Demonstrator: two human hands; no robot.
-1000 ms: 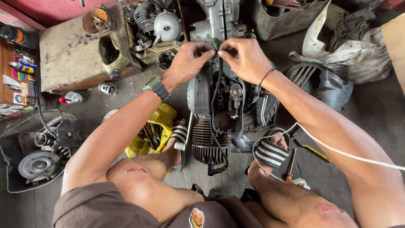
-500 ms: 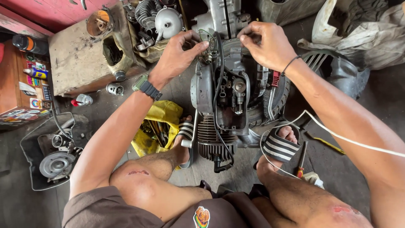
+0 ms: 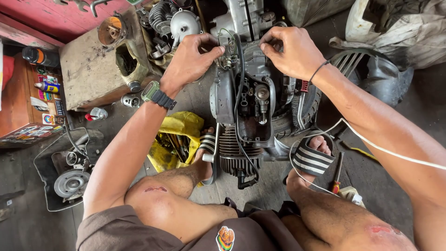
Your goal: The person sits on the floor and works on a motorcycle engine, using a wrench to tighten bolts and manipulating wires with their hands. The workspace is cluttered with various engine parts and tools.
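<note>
Now, taking the scene in order:
Engine: the grey scooter engine [image 3: 246, 107] stands at the centre of the frame, between your two feet, its finned cylinder [image 3: 232, 155] pointing toward the bottom edge.
Left hand: your left hand [image 3: 190, 62] rests on the engine's upper left part, fingers curled narrow, the fingertips pinched on a small fitting [image 3: 226, 59] beside a thin green wire [image 3: 224, 33].
Right hand: your right hand [image 3: 292, 51] sits on the engine's upper right part, fingers bent down and close together; what they grip is hidden, so you cannot tell.
Hose: a black hose [image 3: 239, 83] runs down the middle of the engine between your hands.
Wrist: a green watch [image 3: 155, 94] is on your left wrist.
Feet: striped sandals [image 3: 310, 157] flank the cylinder.
Lower right: a red-handled screwdriver [image 3: 336, 176] lies on the floor just beside your right foot.
Left of centre: a yellow bag [image 3: 179, 135] of tools lies under your left forearm.
Upper left: a dirty metal box [image 3: 88, 74].
</note>
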